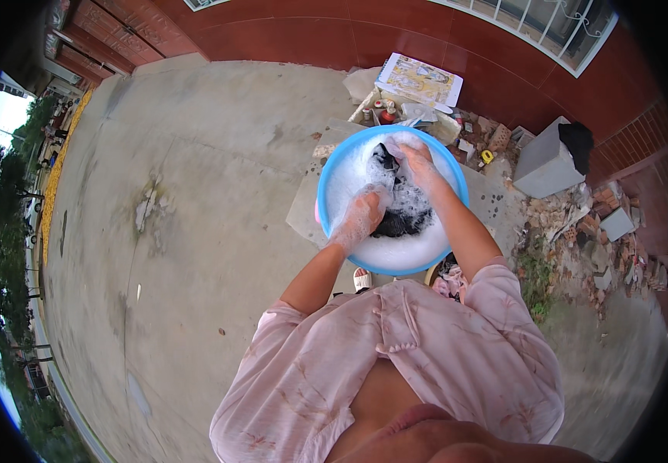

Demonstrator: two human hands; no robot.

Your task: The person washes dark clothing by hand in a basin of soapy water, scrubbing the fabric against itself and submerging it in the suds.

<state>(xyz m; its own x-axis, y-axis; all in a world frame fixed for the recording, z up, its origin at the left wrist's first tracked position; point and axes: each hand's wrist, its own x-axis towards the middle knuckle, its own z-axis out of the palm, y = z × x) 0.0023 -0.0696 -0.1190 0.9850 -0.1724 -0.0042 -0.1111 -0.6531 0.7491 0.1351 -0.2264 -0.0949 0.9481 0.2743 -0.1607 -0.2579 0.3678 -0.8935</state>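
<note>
A blue round plastic basin (462,191) full of white suds (395,254) stands before me. In it lies a black wet cloth (400,223), partly covered by foam, so its shape is hard to tell. My left hand (366,211), fingers curled and wet with lather, grips a foamy part of the cloth near the basin's middle. Farther up, toward the far rim, my right hand (415,162) grasps another part of the cloth. Suds hide some fingertips of both hands.
Behind the basin, a worn box (449,124) holds bottles (388,114) beneath a printed board (421,81). Rubble (588,231), a yellow tape measure (487,156) and a grey block (549,162) with black cloth lie right. Pinkish laundry (451,282) sits below the basin's near right side.
</note>
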